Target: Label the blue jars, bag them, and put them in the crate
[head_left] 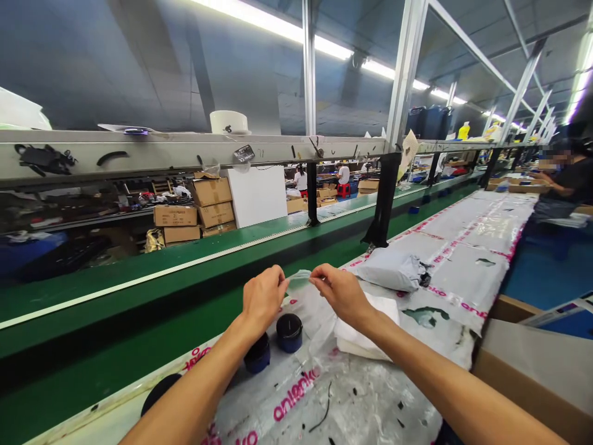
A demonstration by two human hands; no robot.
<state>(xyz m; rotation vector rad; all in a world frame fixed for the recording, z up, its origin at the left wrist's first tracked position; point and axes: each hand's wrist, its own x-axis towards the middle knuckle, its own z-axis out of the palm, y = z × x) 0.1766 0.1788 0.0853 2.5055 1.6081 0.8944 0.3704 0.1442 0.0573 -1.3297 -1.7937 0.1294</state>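
Observation:
Between my two hands a clear plastic bag [300,275] is stretched by its upper edge above the table. My left hand [263,295] pinches one end of that edge, fingers closed. At the other end my right hand [340,292] grips it between thumb and fingertips. The rest of the bag seems to hang down, but it blends with the table cover. Below my left hand stands a dark blue round container with a black top [290,332]; a second one [257,353] is partly behind my forearm. Under my right wrist lies a stack of white sheets [361,352].
A plastic-covered table [356,408] with pink lettering carries black scraps and a grey-white package [391,269]. Left of it runs a green conveyor belt [139,309], with metal posts and a shelf rail [176,157] above. An open cardboard box [523,377] stands right. A person [567,176] sits far right.

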